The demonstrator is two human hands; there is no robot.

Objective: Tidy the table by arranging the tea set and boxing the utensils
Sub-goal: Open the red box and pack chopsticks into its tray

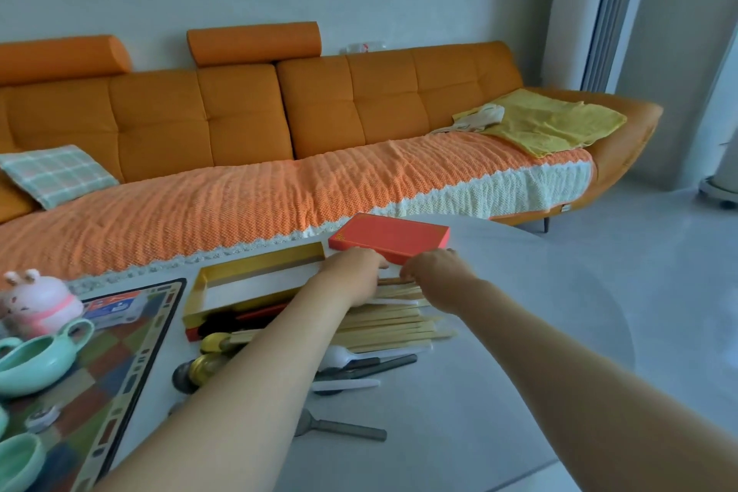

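Note:
An open gold-lined box (255, 284) lies on the white table (519, 371), its red lid (389, 238) just beyond it to the right. A pile of bamboo chopsticks (399, 322) sits right of the box, with white plastic spoons (343, 357), dark metal utensils (371, 365) and gold-ended pieces (211, 343) nearer me. My left hand (355, 272) and my right hand (439, 276) both reach to the far end of the chopsticks, fingers curled on the sticks. Mint-green tea ware (40, 359) stands on a patterned tray (120, 367) at the left.
A pink rabbit-shaped figure (36, 300) stands at the tray's far corner. One metal spoon (339, 427) lies alone near the front. An orange sofa (279, 140) with a checked cushion (56, 174) and a yellow cloth (551, 124) runs behind the table.

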